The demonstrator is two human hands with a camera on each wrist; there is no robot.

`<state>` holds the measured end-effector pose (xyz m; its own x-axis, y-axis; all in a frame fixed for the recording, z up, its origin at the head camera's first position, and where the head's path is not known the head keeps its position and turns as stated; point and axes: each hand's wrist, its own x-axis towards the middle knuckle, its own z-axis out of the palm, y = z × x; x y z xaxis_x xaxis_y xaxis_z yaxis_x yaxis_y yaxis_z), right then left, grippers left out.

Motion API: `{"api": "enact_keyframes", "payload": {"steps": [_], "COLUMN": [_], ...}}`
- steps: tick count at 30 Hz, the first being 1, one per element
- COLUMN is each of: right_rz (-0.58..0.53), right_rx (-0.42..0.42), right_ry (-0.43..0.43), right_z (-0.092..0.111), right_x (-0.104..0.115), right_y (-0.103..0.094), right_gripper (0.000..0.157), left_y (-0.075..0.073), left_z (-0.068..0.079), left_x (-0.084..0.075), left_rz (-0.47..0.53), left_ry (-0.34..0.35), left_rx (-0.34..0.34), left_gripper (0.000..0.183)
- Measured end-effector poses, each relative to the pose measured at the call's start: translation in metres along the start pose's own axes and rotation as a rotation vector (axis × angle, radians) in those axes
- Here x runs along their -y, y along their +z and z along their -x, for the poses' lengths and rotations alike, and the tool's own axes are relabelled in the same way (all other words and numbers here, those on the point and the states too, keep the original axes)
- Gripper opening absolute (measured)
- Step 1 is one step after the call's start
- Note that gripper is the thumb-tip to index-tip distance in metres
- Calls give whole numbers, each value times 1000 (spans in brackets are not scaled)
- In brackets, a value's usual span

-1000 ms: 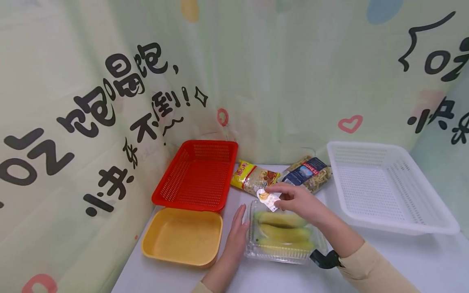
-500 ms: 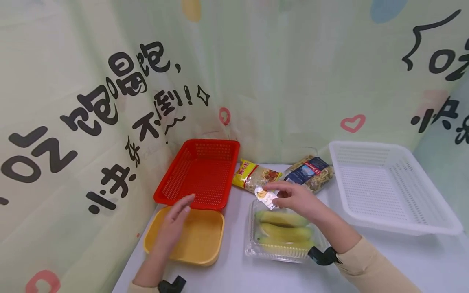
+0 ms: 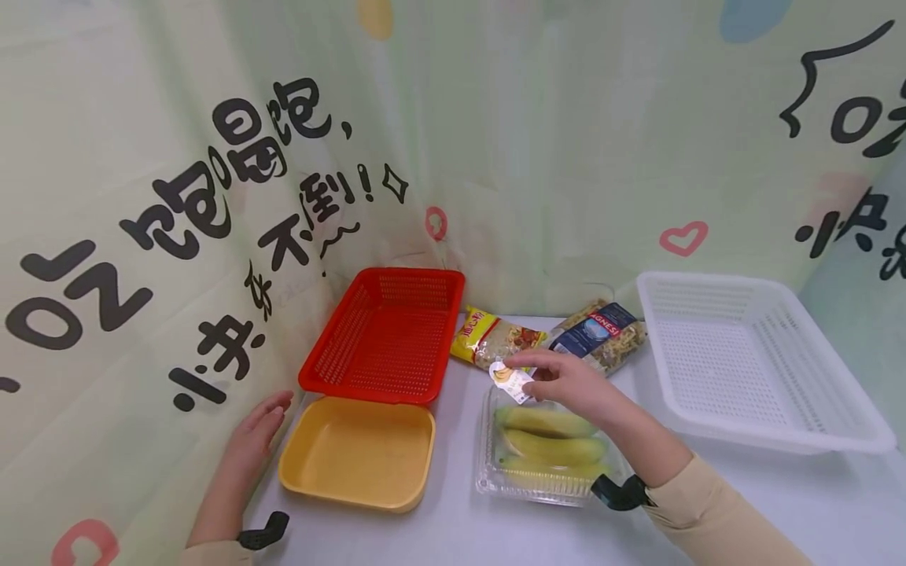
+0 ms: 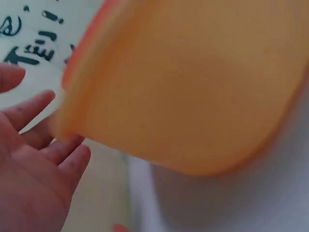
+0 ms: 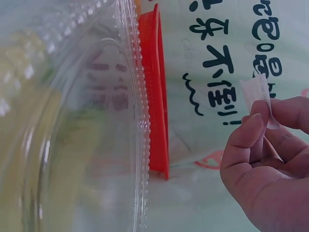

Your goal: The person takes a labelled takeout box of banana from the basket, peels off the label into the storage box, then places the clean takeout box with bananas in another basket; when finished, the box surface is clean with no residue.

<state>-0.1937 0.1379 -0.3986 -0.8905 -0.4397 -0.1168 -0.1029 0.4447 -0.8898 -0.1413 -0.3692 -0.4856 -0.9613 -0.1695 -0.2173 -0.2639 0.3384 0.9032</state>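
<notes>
My right hand (image 3: 566, 381) pinches a small white label (image 3: 511, 380) with a banana picture, above the far edge of a clear plastic box (image 3: 488, 472). Inside the lidded box lie several yellow bananas (image 3: 552, 450). The right wrist view shows the label (image 5: 256, 92) between thumb and fingers, its plain back showing. To the left of the yellow tub (image 3: 357, 503), my left hand (image 3: 258, 432) is relaxed and holds nothing. In the left wrist view its fingers are spread beside the tub's rim (image 4: 72, 116); whether they touch it I cannot tell.
A red basket (image 3: 382, 399) stands behind the yellow tub. Two bags, a yellow-and-red bag (image 3: 495, 339) and a blue-labelled pasta bag (image 3: 598, 334), lie at the back. On the right is a white basket (image 3: 708, 432). A printed curtain (image 3: 538, 157) borders the table (image 3: 453, 534).
My left hand has moved left from beside the plastic box, across the yellow tub, to its far left side. The right hand keeps the label nearly in place, shifted slightly left.
</notes>
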Motion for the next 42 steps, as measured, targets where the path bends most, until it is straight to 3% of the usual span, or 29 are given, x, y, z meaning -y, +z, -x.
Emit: {"api": "enact_keyframes", "payload": {"steps": [2,6,11,16,24,34,42], "right_rz": [3,11,-2,3,-13,-34,-44], "right_rx": [1,3,-1,-1,15,60,123], "right_ry": [6,1,0,5,-8,-45,-78], "right_z": [0,0,1,2,-1,-12,-31], "right_x": [0,0,0,-2,-1,5,5], "right_y": [0,1,2,2,4,12,26], "right_gripper": [40,39,39,38,38,39,37], "left_y": [3,15,24,26,31,47,54], "left_z": [-7,-13,-13,-13,-14,-11,-8], "left_x": [10,23,30,32,34,29,29], "left_rz": [49,255,418,474,491,471,463], "left_ry": [-5,-50,-77,-67,-64,-77,-15], "left_rx": [75,160,189,193,167,148,155], "left_gripper": [58,55,59,62,60,61,59]}}
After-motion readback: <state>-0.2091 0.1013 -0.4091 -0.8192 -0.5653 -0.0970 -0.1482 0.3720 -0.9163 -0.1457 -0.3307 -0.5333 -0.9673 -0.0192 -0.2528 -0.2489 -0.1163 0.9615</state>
